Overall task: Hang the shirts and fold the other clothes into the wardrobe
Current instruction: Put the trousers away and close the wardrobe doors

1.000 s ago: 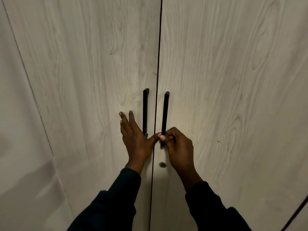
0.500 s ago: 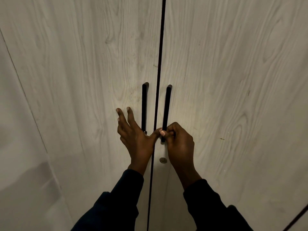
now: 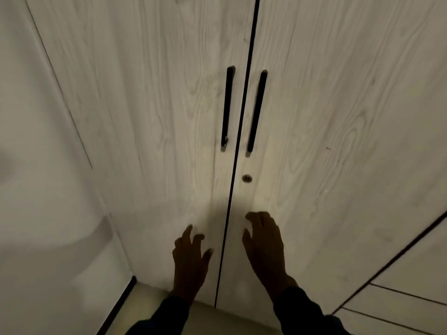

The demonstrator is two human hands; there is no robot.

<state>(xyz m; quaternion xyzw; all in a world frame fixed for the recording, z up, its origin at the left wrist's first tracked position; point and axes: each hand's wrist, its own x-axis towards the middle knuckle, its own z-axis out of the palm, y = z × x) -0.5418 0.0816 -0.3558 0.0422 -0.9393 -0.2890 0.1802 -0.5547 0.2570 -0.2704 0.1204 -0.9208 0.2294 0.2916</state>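
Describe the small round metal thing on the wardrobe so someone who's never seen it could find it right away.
Start at the dark vertical seam between the two pale woodgrain wardrobe doors, flanked by two black bar handles. Follow the right handle down past its lower end: the keyhole sits just below it, right of the seam. It is the only small, round, metallic fitting there; the handles are long and black.

My one head camera looks forward and down, close to the wardrobe doors; floor lies at 6 o'clock.
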